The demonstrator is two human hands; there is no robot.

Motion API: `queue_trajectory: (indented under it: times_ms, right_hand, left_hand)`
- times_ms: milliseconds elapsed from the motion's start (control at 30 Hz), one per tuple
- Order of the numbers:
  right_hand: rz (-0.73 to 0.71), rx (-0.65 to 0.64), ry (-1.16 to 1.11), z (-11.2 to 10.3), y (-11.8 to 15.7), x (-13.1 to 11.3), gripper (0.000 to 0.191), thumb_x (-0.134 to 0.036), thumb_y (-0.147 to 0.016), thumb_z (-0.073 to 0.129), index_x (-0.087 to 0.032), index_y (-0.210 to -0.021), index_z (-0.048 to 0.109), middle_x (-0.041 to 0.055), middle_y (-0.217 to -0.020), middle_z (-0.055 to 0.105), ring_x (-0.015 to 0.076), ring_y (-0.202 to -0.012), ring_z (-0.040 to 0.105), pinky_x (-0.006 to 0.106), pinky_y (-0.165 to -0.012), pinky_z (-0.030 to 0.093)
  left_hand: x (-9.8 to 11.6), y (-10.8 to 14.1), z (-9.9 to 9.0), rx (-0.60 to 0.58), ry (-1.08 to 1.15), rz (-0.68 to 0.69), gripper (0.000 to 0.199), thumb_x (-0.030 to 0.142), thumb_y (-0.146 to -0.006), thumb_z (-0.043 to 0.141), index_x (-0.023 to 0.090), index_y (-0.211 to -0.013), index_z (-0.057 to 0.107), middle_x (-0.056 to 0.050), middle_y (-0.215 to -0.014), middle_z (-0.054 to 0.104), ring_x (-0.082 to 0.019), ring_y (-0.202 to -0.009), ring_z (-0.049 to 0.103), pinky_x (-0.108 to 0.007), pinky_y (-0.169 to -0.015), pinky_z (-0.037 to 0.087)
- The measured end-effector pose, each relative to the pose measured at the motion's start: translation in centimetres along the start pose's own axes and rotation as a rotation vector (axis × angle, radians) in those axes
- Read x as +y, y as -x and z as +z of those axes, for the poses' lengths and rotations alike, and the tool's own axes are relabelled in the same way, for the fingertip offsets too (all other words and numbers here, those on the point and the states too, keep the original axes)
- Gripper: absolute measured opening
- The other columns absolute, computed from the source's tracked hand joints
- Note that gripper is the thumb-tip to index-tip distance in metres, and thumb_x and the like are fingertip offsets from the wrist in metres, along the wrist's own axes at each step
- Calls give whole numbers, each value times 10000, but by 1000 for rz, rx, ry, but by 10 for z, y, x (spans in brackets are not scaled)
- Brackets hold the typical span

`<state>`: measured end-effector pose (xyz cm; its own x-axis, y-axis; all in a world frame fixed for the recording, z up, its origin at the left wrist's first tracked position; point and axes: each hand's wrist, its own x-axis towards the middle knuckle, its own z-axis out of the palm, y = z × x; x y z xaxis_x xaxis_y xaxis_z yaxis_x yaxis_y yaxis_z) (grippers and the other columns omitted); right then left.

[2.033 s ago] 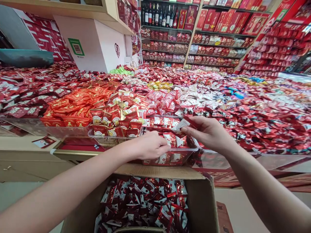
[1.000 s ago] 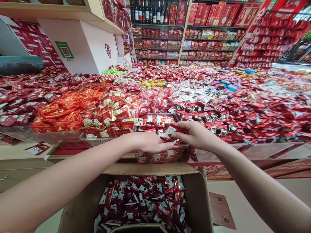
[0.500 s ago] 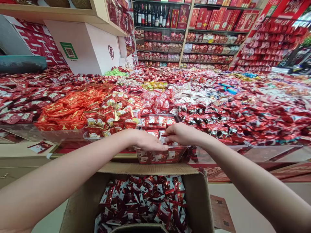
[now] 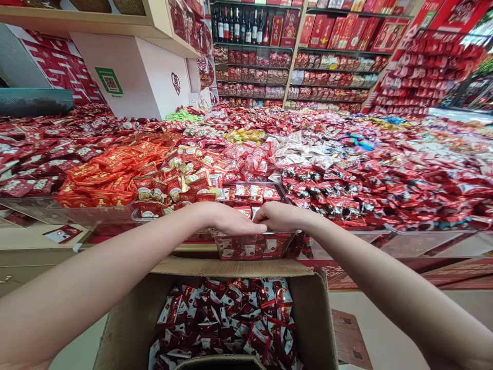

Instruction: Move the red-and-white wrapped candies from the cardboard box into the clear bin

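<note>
A clear plastic bin (image 4: 252,246) with rows of red-and-white packets (image 4: 249,193) stands at the counter's front edge. My left hand (image 4: 236,221) lies over its front left part, fingers pointing right and thumb at the rim; what is under the fingers is hidden. From the right, my right hand (image 4: 278,216) reaches over the bin, its bent fingertips meeting my left hand. Whatever those fingers hold is out of sight. Below them, an open cardboard box (image 4: 314,318) holds many loose red-and-white packets (image 4: 227,313).
Durian packets (image 4: 179,182) and orange packets (image 4: 103,174) lie left of the bin, dark red ones (image 4: 339,190) right. A white box (image 4: 131,77) stands behind at left. Shelves of bottles (image 4: 239,28) and packages line the back.
My right hand has shifted slightly left, closing the small gap to my left hand. The white packet part seen between them is now covered. The bin and the cardboard box look unmoved.
</note>
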<state>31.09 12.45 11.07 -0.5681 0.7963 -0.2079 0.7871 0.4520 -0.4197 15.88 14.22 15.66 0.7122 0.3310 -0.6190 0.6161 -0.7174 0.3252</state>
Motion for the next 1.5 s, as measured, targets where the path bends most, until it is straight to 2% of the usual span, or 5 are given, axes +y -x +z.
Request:
queue_trajectory:
  times_ms: [167, 300, 500, 800, 1500]
  right_hand:
    - [28, 36, 10, -11, 5, -3, 223, -183, -714, 518, -163, -875, 672, 24, -754, 677, 134, -641, 557, 206, -543, 374]
    - [142, 154, 84, -25, 16, 1, 238, -214, -708, 571, -176, -929, 651, 44, -842, 679, 144, -687, 575, 232, -585, 396]
    - [244, 128, 340, -25, 23, 0, 202, -232, -670, 626, -165, -858, 660, 70, -767, 671, 176, -671, 568, 254, -528, 347]
    - [152, 140, 227, -23, 30, 1, 150, -184, -731, 521, -186, -757, 668, 29, -721, 678, 143, -639, 579, 237, -561, 379]
    - [264, 136, 552, -29, 27, 14, 194, -129, -714, 519, -145, -866, 638, 124, -841, 669, 249, -795, 611, 280, -566, 401]
  left_hand:
    - [-10, 7, -4, 292, -130, 26, 386, 399, -831, 330, 174, -903, 635, -30, -838, 669, -161, -687, 570, -212, -567, 376]
    - [-20, 8, -6, 420, -84, 68, 249, 297, -766, 469, 197, -933, 626, -4, -880, 665, -127, -716, 572, -182, -586, 371]
    - [-25, -10, -1, 371, -195, 48, 229, 306, -697, 547, 206, -876, 648, -13, -786, 672, -135, -612, 543, -206, -503, 334]
    - [-26, -12, 3, 352, -188, 42, 99, 269, -653, 572, 210, -710, 629, 29, -592, 591, -115, -508, 464, -203, -434, 281]
    - [-22, -54, -7, 552, -191, 77, 232, 306, -764, 470, 192, -866, 643, -50, -794, 675, -174, -681, 579, -238, -571, 376]
